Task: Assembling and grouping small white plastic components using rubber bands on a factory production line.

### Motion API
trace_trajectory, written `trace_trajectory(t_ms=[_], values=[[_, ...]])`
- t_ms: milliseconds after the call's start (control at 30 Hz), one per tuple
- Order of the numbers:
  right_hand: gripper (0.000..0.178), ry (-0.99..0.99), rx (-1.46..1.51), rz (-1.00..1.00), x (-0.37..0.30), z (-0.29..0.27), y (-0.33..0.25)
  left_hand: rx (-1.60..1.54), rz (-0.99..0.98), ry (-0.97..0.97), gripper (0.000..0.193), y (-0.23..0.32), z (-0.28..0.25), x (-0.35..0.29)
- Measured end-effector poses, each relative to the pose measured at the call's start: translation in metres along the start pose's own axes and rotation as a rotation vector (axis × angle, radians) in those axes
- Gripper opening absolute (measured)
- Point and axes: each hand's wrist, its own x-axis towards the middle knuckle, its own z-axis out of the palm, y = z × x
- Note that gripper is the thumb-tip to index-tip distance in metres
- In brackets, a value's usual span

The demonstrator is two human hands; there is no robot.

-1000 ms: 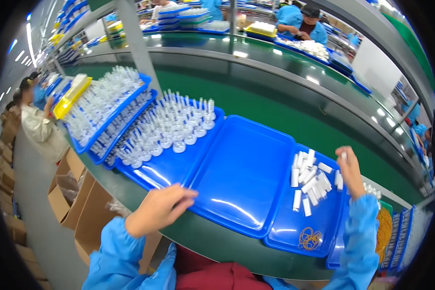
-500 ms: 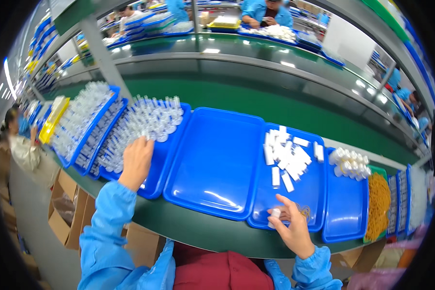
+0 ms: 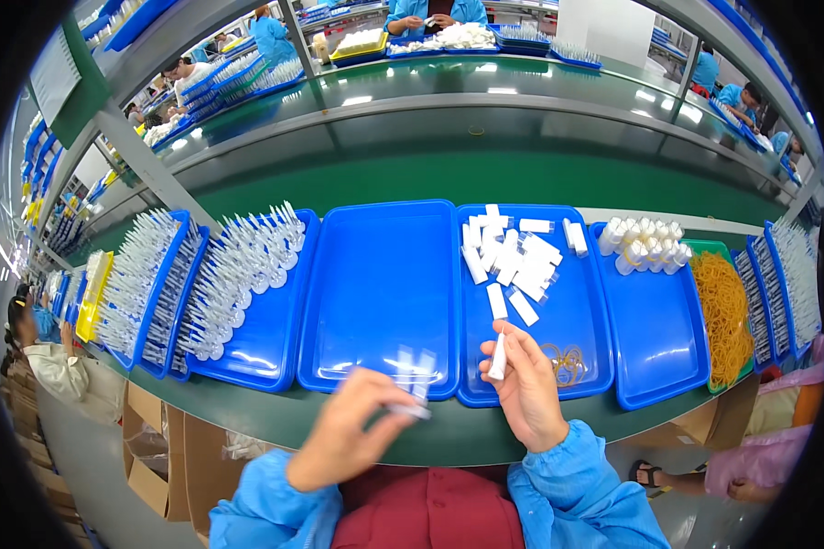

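Observation:
My left hand (image 3: 352, 432), fingers closed, holds a clear plastic part (image 3: 417, 377) by its base over the near right corner of the bare blue tray (image 3: 380, 284). Motion smears the part; it looks like one of the pointed pieces with round bases (image 3: 247, 265) standing in the tray at left. Between thumb and fingers, my right hand (image 3: 533, 389) pinches a small white tube-like piece (image 3: 498, 357). That hand is above the near edge of another blue tray, which holds white rectangular pieces (image 3: 522, 261) and several loose rubber bands (image 3: 566, 364).
Bundled white cylinders (image 3: 645, 242) stand in a blue tray at right, beside a green tray of yellow rubber bands (image 3: 723, 316). Stacked trays of clear parts (image 3: 146, 284) flank both ends. A green belt (image 3: 430, 174) runs behind. Cardboard boxes (image 3: 156, 448) sit below left. Co-workers sit across.
My left hand has come from the tray of clear parts toward the middle, now with a clear part in it. My right hand has turned and risen slightly, still pinching the white piece. The view has shifted.

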Motion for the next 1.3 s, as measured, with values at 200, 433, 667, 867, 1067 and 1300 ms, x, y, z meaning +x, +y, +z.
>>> trace_trajectory(t_ms=[200, 433, 667, 867, 1067, 1300], values=[[0.038, 0.02, -0.095, -0.137, -0.013, 0.005, -0.002, -0.318, -0.107, -0.135, 0.023, 0.01, 0.042, -0.007], [0.038, 0.053, -0.16, -0.203, -0.016, 0.003, -0.006, -0.291, -0.047, -0.197, 0.025, 0.004, 0.045, -0.003], [0.038, 0.06, -0.175, -0.172, -0.017, 0.004, -0.006, -0.302, -0.073, -0.166, 0.025, 0.002, 0.048, -0.005], [0.04, 0.049, -0.361, -0.287, -0.027, 0.013, 0.005, -0.212, -0.066, 0.014, 0.033, -0.007, 0.055, -0.024], [0.036, -0.229, -0.417, -0.394, -0.04, 0.029, 0.03, -0.016, 0.116, 0.189, 0.044, -0.03, 0.05, -0.039], [0.025, -0.018, -1.76, -0.994, 0.058, 0.009, -0.034, 0.126, 0.101, 0.347, 0.04, -0.046, 0.042, -0.03]])
